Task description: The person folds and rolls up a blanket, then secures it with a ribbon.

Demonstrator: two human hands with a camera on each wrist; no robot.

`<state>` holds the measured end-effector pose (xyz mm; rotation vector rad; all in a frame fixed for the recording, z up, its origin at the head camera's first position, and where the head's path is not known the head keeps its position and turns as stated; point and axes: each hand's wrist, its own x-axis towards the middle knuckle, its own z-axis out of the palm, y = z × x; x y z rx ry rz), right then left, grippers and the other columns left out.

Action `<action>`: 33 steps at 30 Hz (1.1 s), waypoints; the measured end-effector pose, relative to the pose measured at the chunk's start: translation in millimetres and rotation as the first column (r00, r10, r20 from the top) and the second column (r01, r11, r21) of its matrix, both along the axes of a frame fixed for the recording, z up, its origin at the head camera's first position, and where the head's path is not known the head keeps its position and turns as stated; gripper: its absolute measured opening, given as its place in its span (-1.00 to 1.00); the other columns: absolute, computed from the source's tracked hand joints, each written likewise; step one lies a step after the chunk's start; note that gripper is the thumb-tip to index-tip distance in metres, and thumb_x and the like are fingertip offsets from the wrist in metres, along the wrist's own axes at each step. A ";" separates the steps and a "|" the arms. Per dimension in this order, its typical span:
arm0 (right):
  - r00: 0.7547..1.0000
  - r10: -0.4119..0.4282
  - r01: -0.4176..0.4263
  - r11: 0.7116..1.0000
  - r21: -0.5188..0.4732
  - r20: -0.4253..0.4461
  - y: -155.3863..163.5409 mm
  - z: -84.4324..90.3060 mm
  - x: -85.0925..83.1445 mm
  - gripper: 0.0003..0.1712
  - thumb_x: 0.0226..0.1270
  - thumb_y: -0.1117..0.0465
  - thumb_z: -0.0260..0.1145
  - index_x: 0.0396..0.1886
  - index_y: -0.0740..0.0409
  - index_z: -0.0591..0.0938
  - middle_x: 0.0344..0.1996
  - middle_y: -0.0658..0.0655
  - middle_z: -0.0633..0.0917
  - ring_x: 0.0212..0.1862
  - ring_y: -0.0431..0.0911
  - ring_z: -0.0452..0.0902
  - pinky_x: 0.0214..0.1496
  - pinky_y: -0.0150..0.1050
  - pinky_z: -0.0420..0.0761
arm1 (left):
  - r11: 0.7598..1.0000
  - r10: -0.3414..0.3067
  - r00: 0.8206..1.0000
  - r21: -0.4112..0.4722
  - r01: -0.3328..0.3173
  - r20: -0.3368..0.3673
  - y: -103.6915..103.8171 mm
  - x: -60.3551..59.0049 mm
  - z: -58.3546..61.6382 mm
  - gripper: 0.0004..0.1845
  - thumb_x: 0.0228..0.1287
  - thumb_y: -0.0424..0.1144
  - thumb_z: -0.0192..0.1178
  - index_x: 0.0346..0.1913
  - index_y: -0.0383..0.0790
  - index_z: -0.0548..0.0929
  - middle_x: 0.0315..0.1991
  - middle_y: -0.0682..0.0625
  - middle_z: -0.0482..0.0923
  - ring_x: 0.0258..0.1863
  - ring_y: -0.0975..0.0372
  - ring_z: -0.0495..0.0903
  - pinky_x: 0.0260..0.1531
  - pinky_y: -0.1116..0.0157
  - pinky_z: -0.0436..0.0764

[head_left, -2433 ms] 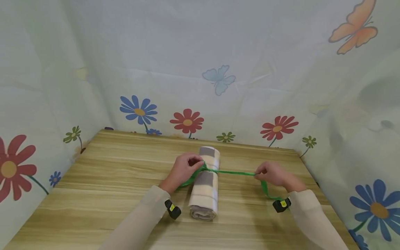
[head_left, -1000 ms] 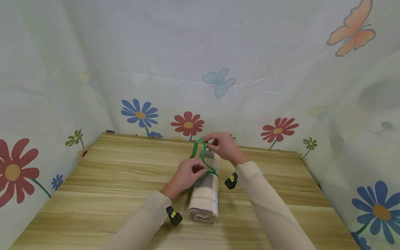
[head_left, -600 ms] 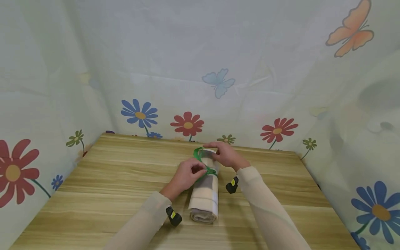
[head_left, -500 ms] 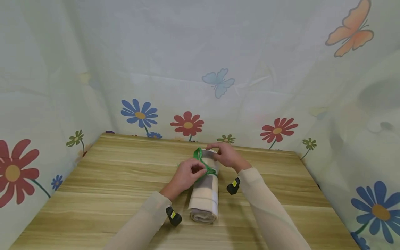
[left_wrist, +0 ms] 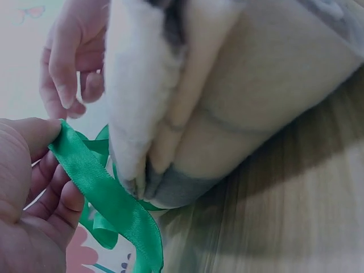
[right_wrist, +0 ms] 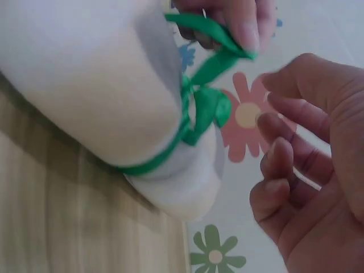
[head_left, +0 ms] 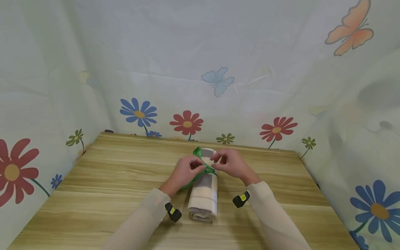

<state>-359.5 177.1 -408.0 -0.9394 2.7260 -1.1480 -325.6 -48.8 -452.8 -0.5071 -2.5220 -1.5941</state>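
Item: rolled blanket (head_left: 203, 192), lying mid-desk (head_left: 93, 180), its long axis running from us toward the back wall, one rolled end facing us. A green ribbon (head_left: 200, 163) encircles it near the far end. Our left hand (head_left: 184, 172) pinches the ribbon; our right hand (head_left: 229, 165) hovers beside the knot, fingers loosely curled, holding nothing.

A wooden table (head_left: 109, 180) — pale sheeting (head_left: 200, 52) printed with flowers (head_left: 186, 122) and butterflies (head_left: 218, 80) hangs around it.
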 end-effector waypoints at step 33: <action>0.991 -0.129 0.129 0.992 0.002 0.033 -14.0 -10.6 17.4 -0.92 0.34 0.12 0.46 -0.29 -0.01 0.82 -0.40 -0.05 0.76 -0.43 -0.17 0.50 -0.40 -0.32 0.50 | 0.995 0.072 0.997 0.065 -0.075 0.041 -22.3 -36.2 0.4 -0.75 0.53 -0.14 0.19 0.05 -0.21 0.71 -0.07 -0.14 0.70 -0.17 0.17 0.59 -0.11 0.26 0.59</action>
